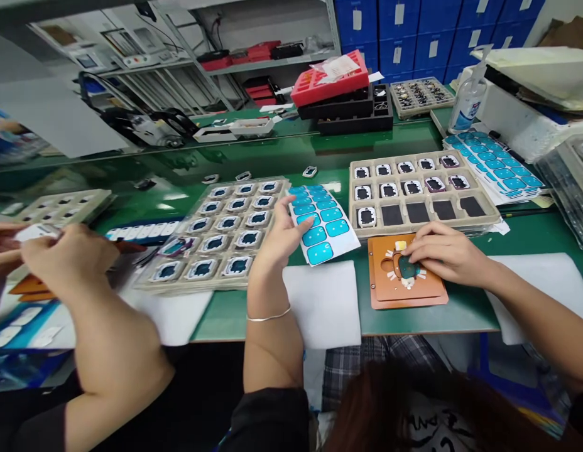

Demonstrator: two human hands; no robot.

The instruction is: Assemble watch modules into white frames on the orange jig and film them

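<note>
My left hand, with a thin bracelet at the wrist, grips the left edge of a white sheet of blue rounded stickers. Its thumb lies over the stickers. Bent close together, the fingers of my right hand meet a dark green rounded piece. That piece sits in the middle of an orange jig plate, among small white parts; the fingertips hide its upper edge. Just behind the plate stands a beige tray of white-framed dark parts, with several compartments in its front row bare.
Left of my left hand lies a stack of filled trays. A co-worker's hands hold a white piece at far left. White foam sheets line the table edge. Farther back are red and black boxes and a pump bottle.
</note>
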